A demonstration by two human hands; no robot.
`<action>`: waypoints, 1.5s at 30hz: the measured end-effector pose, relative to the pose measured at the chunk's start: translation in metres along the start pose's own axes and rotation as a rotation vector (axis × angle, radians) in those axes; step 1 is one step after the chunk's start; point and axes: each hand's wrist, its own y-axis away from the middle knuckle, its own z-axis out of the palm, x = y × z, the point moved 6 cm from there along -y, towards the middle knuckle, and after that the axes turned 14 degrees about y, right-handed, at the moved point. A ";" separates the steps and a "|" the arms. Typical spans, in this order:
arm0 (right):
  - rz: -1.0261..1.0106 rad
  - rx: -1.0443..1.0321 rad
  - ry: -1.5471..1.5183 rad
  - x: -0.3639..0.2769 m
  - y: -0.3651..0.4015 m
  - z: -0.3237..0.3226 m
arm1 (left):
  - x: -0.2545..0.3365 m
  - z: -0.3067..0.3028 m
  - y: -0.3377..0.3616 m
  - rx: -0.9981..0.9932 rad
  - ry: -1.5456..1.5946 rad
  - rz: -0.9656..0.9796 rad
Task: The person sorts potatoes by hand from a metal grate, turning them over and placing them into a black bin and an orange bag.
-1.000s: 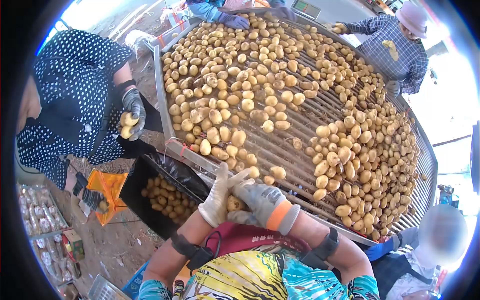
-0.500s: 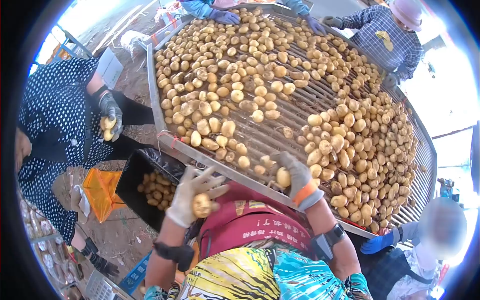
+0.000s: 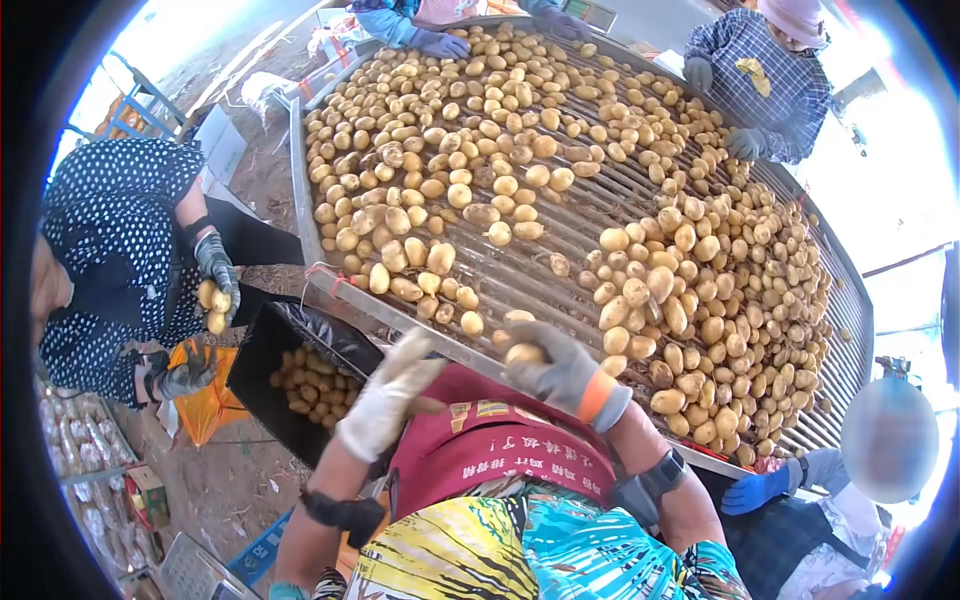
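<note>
My left hand point(image 3: 388, 398), in a whitish glove, is over the near edge of the slatted sorting table point(image 3: 590, 225), beside the black crate point(image 3: 262, 375). Its fingers stretch out with the thumb apart, and no potato shows in it. Inside the crate lie several potatoes point(image 3: 318, 385). My right hand point(image 3: 565, 372), gloved in grey with an orange cuff, is curled round a potato point(image 3: 525, 354) just inside the table's metal rim. Loose potatoes point(image 3: 690, 300) lie heaped on the slats to its right, with more scattered to the left and far side.
A person in a dotted top point(image 3: 120, 230) stands at left holding potatoes. Other people work along the far side, one in a checked shirt point(image 3: 765, 95), and a blue-gloved hand point(image 3: 750, 493) is at right. An orange bag point(image 3: 210, 400) lies beside the crate.
The potato that was in my left hand no longer shows there. My right hand has moved left along the rim with its potato. At left, the dotted-top person's lower hand has risen.
</note>
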 end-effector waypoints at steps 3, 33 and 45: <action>-0.643 -0.050 0.339 -0.073 0.024 0.029 | -0.029 0.057 -0.033 -0.343 0.113 -0.118; -0.240 0.298 0.404 -0.013 0.030 0.026 | -0.030 -0.074 -0.004 0.098 -0.188 0.019; -0.125 0.865 0.808 0.060 0.082 -0.098 | 0.002 0.008 -0.025 -0.069 -1.065 0.752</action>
